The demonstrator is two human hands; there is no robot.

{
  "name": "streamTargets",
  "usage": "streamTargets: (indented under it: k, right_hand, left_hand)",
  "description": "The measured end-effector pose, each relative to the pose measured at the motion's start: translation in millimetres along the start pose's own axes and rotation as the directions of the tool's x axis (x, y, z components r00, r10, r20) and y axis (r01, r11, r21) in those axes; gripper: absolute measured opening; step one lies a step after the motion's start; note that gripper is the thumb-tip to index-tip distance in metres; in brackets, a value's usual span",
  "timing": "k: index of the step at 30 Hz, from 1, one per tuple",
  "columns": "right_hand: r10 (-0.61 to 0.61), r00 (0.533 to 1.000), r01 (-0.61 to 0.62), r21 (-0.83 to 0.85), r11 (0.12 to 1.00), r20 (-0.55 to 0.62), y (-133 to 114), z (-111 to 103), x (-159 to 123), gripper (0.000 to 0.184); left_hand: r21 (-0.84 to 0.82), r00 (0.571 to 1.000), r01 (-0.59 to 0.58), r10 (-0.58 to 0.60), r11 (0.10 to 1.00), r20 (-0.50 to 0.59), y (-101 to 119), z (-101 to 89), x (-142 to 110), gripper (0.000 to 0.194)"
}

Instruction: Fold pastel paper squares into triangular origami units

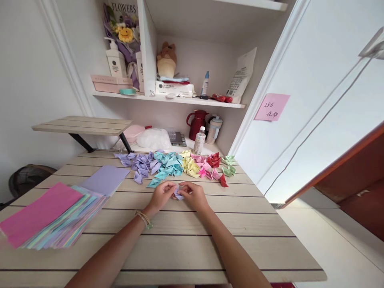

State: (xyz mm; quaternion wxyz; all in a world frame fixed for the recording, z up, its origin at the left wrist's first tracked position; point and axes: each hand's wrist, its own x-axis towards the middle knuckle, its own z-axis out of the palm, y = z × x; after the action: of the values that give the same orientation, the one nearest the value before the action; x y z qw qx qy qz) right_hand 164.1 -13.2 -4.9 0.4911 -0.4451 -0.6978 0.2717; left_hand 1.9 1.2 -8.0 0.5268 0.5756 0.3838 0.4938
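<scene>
My left hand [162, 196] and my right hand [195, 195] meet over the middle of the wooden table [180, 248], fingers pinched on a small lavender folded paper piece [179, 195]. Just beyond them lies a row of several folded paper pieces sorted by colour: purple [139, 164], teal [168, 164], yellow [189, 165], pink and red [210, 165], green [228, 166]. One teal piece [154, 183] lies close to my left fingers. A bracelet sits on my left wrist.
A fanned stack of coloured paper sheets [54, 216] with a lavender sheet [105, 180] lies at the left. Behind the table stand a small bottle [199, 141], a red jug [196, 123] and shelves with clutter. A pink note [271, 107] hangs on the right wall.
</scene>
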Motion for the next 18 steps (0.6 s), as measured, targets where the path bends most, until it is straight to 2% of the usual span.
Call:
streamTargets:
  k: [6,12,18]
  right_hand:
    - [-0.152,0.988,0.145,-0.2,0.969,-0.018,0.7,-1.4,-1.1,0.013]
    - [-0.176,0.984,0.165,-0.225,0.96,-0.026,0.8,-0.9,-2.5,0.025]
    - [-0.175,0.985,0.166,-0.289,0.943,-0.007,-3.0,-1.8,-3.0,0.012]
  left_hand:
    - [-0.029,0.999,0.05,-0.05,0.998,-0.021,3.4,-0.8,0.2,0.024]
    - [-0.036,0.995,0.093,-0.094,0.995,-0.042,5.6,0.2,-0.8,0.024]
    - [-0.061,0.991,0.111,-0.115,0.992,-0.064,5.5,0.6,-0.4,0.026]
